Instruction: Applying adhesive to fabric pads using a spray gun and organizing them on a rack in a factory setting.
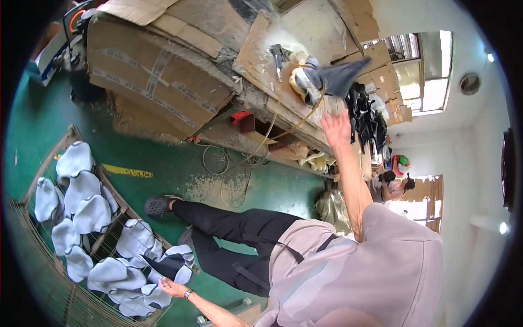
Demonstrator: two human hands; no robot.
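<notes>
My left hand (pixel 173 288), with a watch at its wrist, is over a wire cart at the left. Its bent fingertips close at the edge of a dark fabric piece (pixel 166 266); the exact grip is small in view. Around it lie several pale grey, rounded fabric pieces (pixel 90 212). My right hand (pixel 336 129) is open and empty, fingers spread, beside the workbench edge. Close to it on the bench are a dark grey, pointed fabric piece (pixel 340 76) with a cream-coloured form (pixel 298 82) and a heap of black pieces (pixel 360 109).
The wire cart (pixel 126 210) has a metal frame. A handheld tool (pixel 279 62) lies on the cardboard-covered workbench (pixel 253 60). A yellowish hose (pixel 297 128) hangs off the bench and coils near the green floor (pixel 136 155). Another person (pixel 400 188) is in the background.
</notes>
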